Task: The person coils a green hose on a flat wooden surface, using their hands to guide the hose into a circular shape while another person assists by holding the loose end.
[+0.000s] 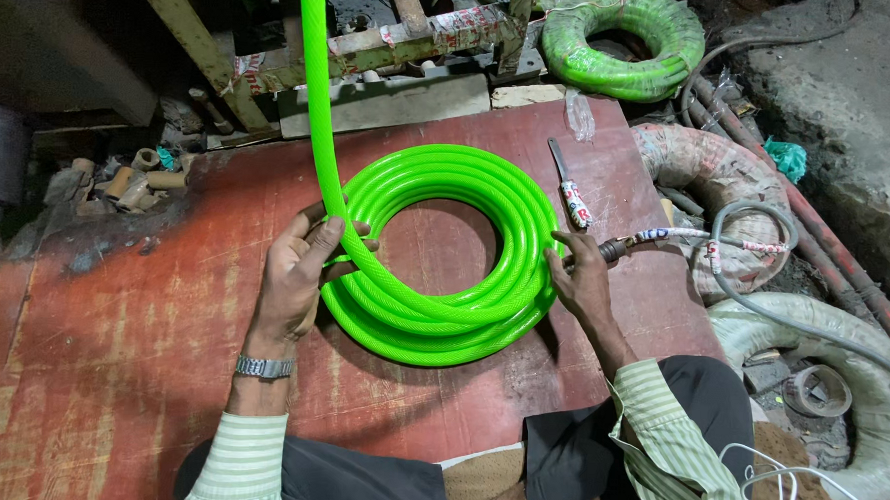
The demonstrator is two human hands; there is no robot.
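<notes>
A bright green hose coil (486,197) lies flat on a red wooden board (116,347). A free length of the same hose (317,108) comes down from above into the coil's left side. My left hand (301,270) grips that hose where it meets the coil. My right hand (582,279) presses on the coil's right edge, fingers curled over the outer turns. A metal watch (263,368) sits on my left wrist.
A knife with a taped handle (569,188) lies on the board to the right of the coil. A taped tool with a grey cable (662,238) lies beside my right hand. Another green hose coil (625,39) sits at the back right. Wrapped coils (709,171) and pipes crowd the right.
</notes>
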